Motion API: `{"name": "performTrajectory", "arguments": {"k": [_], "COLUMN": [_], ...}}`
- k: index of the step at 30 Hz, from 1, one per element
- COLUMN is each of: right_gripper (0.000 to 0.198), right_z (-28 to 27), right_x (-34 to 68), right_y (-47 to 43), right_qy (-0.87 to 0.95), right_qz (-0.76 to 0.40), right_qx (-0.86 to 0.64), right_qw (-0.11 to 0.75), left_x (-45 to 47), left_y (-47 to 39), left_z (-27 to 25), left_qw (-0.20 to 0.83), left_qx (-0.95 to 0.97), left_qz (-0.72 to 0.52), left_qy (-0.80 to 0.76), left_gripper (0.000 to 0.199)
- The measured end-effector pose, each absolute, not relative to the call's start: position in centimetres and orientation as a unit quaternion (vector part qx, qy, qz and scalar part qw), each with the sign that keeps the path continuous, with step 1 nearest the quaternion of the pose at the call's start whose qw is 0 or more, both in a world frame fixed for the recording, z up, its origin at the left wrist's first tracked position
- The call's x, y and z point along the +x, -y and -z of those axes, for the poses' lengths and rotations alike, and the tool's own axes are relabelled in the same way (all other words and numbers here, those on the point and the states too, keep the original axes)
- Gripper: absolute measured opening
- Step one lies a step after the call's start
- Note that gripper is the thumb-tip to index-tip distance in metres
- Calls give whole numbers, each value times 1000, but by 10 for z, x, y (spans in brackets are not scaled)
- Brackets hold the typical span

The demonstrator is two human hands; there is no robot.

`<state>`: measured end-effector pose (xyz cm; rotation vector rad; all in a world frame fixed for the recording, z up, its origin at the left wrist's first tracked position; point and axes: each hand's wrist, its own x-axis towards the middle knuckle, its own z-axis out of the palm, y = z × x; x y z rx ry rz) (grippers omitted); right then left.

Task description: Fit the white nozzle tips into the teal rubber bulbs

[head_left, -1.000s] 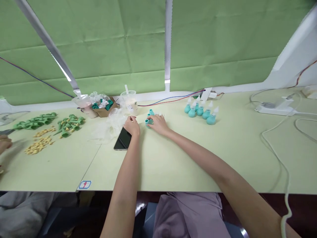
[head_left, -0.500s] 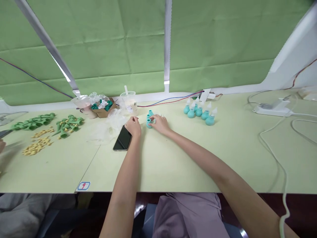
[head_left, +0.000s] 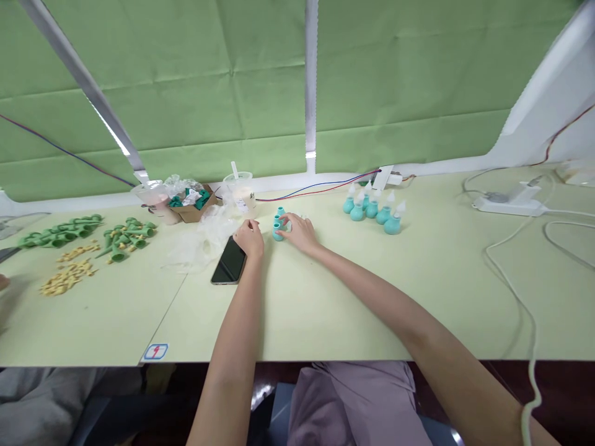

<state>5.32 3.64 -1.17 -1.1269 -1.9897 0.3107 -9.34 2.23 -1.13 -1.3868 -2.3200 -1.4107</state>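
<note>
My right hand (head_left: 300, 233) rests on the table with thumb and fingertips closed on the nearest turquoise squeeze bulb (head_left: 277, 233), which stands upright with its round mouth up. More turquoise bulbs (head_left: 280, 212) without tips stand in a row just behind it. Curled, with its fingers drawn in, my left hand (head_left: 250, 238) lies by the upper right corner of a black phone (head_left: 229, 262); nothing shows in its fingers. To the right is a group of turquoise bulbs (head_left: 383, 215) fitted with clear pointed tips.
A crumpled plastic bag (head_left: 193, 244), an open carton (head_left: 189, 213) and two drink cups (head_left: 242, 197) are at the back left. Green horn-shaped parts (head_left: 118, 253) and small yellow pieces (head_left: 67, 277) lie further left. A power strip (head_left: 509, 204) with a white cable sits right.
The view has shifted very slightly. Both hands and the turquoise bulbs hold nearly the same places on the table.
</note>
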Motion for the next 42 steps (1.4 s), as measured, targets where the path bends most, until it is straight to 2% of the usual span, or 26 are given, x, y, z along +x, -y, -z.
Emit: {"name": "performTrajectory", "arguments": {"k": [6,10,13,17,23,25,27,29,34,42], "right_gripper": [22,31,32,25,24,21,19,20,16,14], "right_z": [-16,-29,-29,-27,-32,-28,-20,-10,11,17], "right_x": [109,179,219,235,201,185,172,165,164,163], "right_y": [-50,-74,-85,-88,-59,-44,-33,-26,-22,-20], "right_qy": [754,699,695,724,759,723,697,680,655,604], "right_qz": [13,147,175,98,-121,-226,-323,-371,-368,-268], "right_qx": [-501,-588,-616,-615,-451,-417,-384,-365,-387,-425], "right_qw": [424,380,329,297,454,502,512,516,535,619], "left_x": [-89,-83,-79,-71,-35,-20,-8,-3,-2,1], "left_y": [-20,-18,-18,-16,-1,3,4,3,-1,4], "left_z": [8,7,7,7,0,-1,0,3,9,8], "left_qw": [48,75,105,129,121,110,84,50,26,3], "left_qx": [-464,-491,-519,-571,-733,-766,-789,-804,-812,-753], "left_qz": [461,458,457,452,390,381,352,313,270,289], "left_qy": [755,737,715,673,544,506,497,503,518,591], "left_gripper": [34,33,32,32,21,36,41,32,27,27]}}
